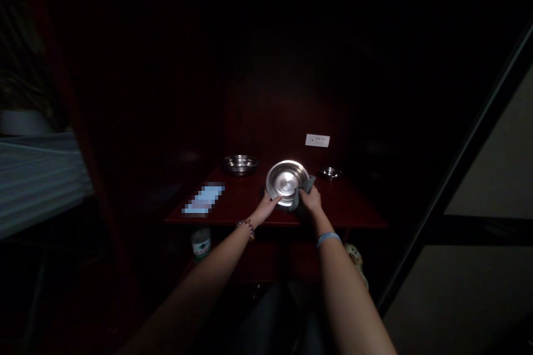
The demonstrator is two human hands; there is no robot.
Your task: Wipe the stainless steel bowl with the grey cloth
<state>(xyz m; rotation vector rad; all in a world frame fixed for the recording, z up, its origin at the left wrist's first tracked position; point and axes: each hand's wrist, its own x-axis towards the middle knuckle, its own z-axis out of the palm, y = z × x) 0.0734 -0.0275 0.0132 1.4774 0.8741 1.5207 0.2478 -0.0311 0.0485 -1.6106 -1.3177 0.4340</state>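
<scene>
A shiny metal bowl [286, 178] is tilted toward me above the dark red desk [245, 199]. My left hand [266, 207] grips its lower left rim, thumb over the inside edge. In my right hand [311, 199] is a grey cloth [297, 199], closed in the fingers and lying over the bowl's right rim. Part of the cloth hangs inside the bowl. Behind and to the left, more metal bowls [240, 165], seemingly stacked, rest on the desk. A smaller metal bowl [330, 173] sits at the back right.
A blurred-out bright flat rectangle [204, 199] lies on the desk's left side. White sockets [317, 140] are set in the back wall. Below the desk stand a labelled jar [201, 244] at left and a pale object [355, 255] at right. Dark panels close in both sides.
</scene>
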